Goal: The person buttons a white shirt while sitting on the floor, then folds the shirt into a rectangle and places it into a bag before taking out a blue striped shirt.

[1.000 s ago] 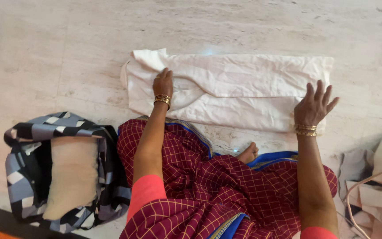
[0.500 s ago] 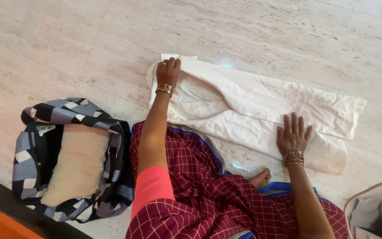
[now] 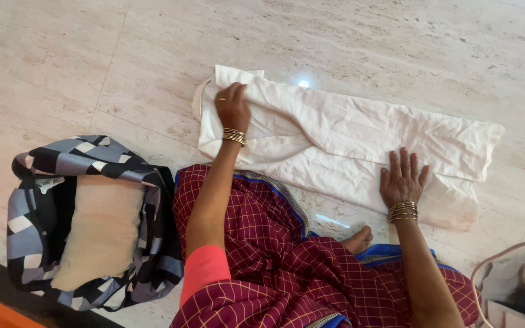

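Head view: a cream, wrinkled cotton garment [image 3: 347, 143] lies folded into a long strip on the pale marble floor [image 3: 396, 42], its long axis running from upper left to lower right. The left hand [image 3: 233, 106] presses its bunched left end with fingers curled; the right hand [image 3: 402, 181] lies flat, fingers spread, near the lower right edge. Bare floor stretches beyond the far edge. A patterned bag [image 3: 86, 218] sits well apart at left.

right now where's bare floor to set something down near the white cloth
Bare floor lies beyond the white cloth, and left of it above the patterned bag. Nearer, it is crowded: left hand, right hand, lap, bag.
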